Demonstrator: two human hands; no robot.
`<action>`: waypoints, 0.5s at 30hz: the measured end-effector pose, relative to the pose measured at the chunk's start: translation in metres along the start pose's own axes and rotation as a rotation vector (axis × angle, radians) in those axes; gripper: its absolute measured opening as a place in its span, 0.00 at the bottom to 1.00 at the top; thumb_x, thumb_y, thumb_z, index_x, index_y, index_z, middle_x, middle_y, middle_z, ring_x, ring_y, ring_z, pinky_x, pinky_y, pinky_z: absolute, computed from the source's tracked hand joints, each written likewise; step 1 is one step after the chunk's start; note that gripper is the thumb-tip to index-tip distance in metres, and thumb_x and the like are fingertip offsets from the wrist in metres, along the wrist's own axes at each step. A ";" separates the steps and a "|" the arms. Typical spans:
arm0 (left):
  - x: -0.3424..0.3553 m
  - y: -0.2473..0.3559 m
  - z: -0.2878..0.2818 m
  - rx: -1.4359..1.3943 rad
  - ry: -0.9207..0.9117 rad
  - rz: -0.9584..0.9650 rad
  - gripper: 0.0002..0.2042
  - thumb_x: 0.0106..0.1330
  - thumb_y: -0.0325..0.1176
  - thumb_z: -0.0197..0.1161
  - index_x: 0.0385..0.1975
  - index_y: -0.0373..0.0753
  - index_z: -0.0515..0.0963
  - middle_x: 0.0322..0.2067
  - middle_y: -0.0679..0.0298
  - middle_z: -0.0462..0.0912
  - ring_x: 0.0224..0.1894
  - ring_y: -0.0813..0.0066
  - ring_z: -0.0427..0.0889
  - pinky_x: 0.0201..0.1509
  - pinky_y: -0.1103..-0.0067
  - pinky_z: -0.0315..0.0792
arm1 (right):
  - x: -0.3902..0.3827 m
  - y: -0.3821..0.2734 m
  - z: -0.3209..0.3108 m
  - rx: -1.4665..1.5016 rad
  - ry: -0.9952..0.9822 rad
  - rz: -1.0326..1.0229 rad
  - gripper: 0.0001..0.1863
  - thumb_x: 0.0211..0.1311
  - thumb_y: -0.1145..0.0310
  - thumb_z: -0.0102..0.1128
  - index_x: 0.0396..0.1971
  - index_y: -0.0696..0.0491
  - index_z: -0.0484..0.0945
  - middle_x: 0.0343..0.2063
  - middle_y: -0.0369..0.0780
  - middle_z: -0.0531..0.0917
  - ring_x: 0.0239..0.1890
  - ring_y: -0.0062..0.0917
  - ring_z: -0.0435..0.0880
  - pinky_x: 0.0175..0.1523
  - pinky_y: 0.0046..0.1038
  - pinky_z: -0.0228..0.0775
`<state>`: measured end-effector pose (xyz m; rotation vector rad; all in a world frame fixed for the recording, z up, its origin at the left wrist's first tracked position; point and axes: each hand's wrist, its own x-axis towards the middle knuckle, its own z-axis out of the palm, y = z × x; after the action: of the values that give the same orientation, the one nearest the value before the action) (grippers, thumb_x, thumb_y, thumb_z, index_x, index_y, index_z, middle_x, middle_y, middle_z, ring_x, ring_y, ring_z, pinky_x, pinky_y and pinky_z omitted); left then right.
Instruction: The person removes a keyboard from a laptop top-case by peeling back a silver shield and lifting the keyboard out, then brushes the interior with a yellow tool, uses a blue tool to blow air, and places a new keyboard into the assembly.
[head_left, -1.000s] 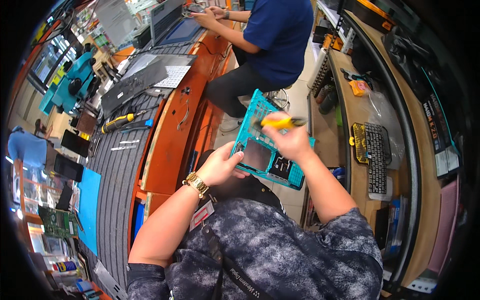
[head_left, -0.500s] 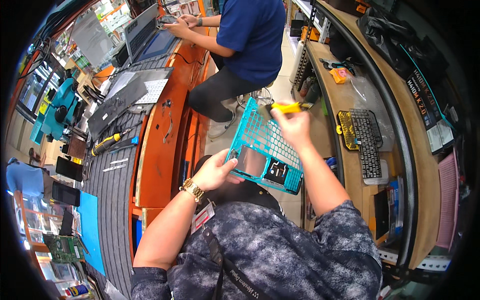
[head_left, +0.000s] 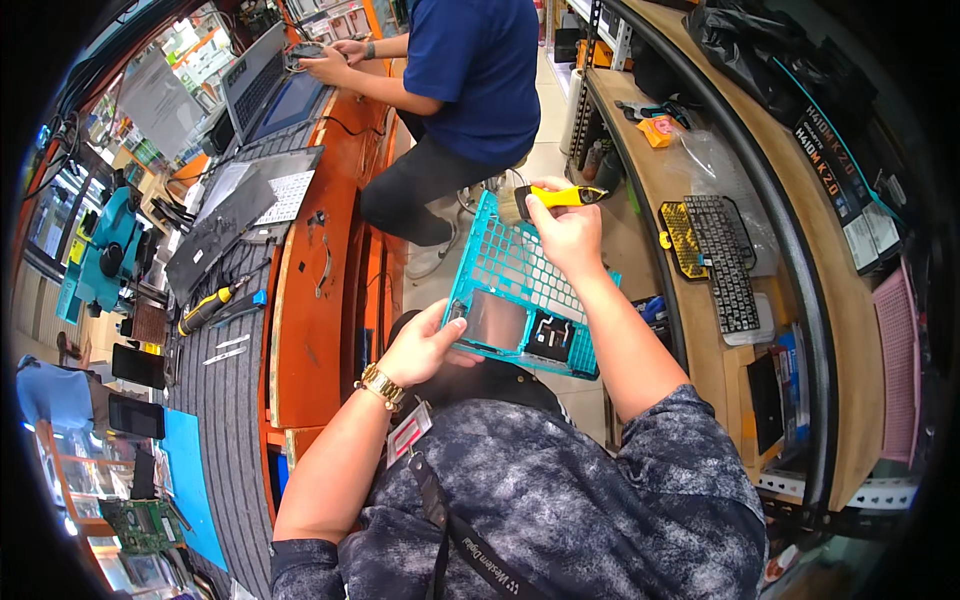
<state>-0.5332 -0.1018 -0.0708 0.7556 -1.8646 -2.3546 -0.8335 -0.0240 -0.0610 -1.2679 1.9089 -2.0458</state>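
Observation:
My left hand [head_left: 425, 345] grips the lower left edge of a teal laptop top case [head_left: 462, 270], thumb on top. The case is tilted over my lap, with a keyboard grid of open cells, a grey touchpad area and a black part with white cables near its lower right. My right hand [head_left: 570, 235] is closed round the yellow and black handle of a brush [head_left: 560, 197], held over the case's upper edge. Its pale bristles point left.
A person in a blue shirt [head_left: 470, 80] sits ahead, handling a dark device beside an open laptop [head_left: 255, 95]. An orange bench [head_left: 310, 300] with a striped mat, a screwdriver [head_left: 208, 308] and tweezers lies left. Right, a wooden shelf [head_left: 690, 360] carries keyboards [head_left: 725, 260].
My right hand has shifted left and slightly down, turning the brush so its handle points right. The surroundings have slid left in view; my left hand keeps its hold on the case.

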 end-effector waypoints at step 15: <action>-0.014 -0.002 -0.001 -0.024 0.072 0.047 0.21 0.94 0.37 0.54 0.78 0.34 0.69 0.63 0.52 0.88 0.54 0.56 0.96 0.57 0.64 0.94 | -0.071 -0.025 -0.022 0.059 -0.316 0.070 0.15 0.75 0.69 0.77 0.56 0.57 0.88 0.45 0.38 0.92 0.52 0.26 0.90 0.60 0.34 0.82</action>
<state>-0.5196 -0.0976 -0.0684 0.7744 -1.8028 -2.2860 -0.7883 0.0384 -0.0734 -1.3913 1.7128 -1.7318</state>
